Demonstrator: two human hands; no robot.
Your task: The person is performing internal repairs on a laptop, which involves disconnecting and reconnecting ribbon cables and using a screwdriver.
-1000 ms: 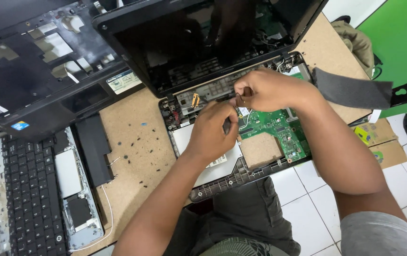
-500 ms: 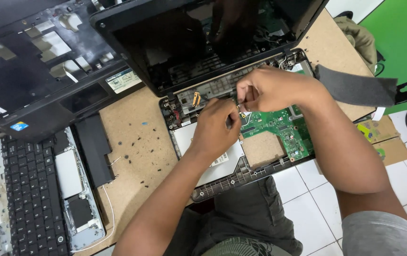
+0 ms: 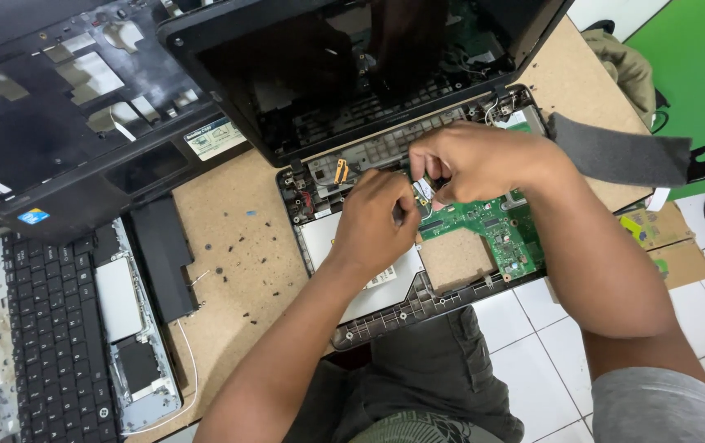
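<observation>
A: Fingers (image 3: pixel 425 182) of our right hand (image 3: pixel 471 160) pinch a small part just above the green circuit board (image 3: pixel 492 228); what the part is, too small to tell. We read the grip as closed on it.

B: And the left hand (image 3: pixel 377 221)?

A: Curled, knuckles up, resting on the open laptop base (image 3: pixel 385 316), fingertips pressed near the same spot. Whether it grips anything, we cannot tell; the hand's own back hides it.

B: We note where the work sits, then.

A: Pinched part lies at the board's upper left corner, close under the hinge edge of the black screen lid (image 3: pixel 352 74). The two hands meet there, almost touching. The right hand is on it directly; the left lies just beside it, to its lower left.

B: Long axis?

A: The board runs slantwise across the base, from the pinch point down toward the right. The part itself shows no readable axis.

B: Surroundings, for the record.

A: Base lies on the brown worktop (image 3: pixel 238 238), overhanging its near edge. Loose black screws (image 3: pixel 247 212) dot the worktop to the left; a removed keyboard (image 3: pixel 45 336) lies well apart, far left.
</observation>
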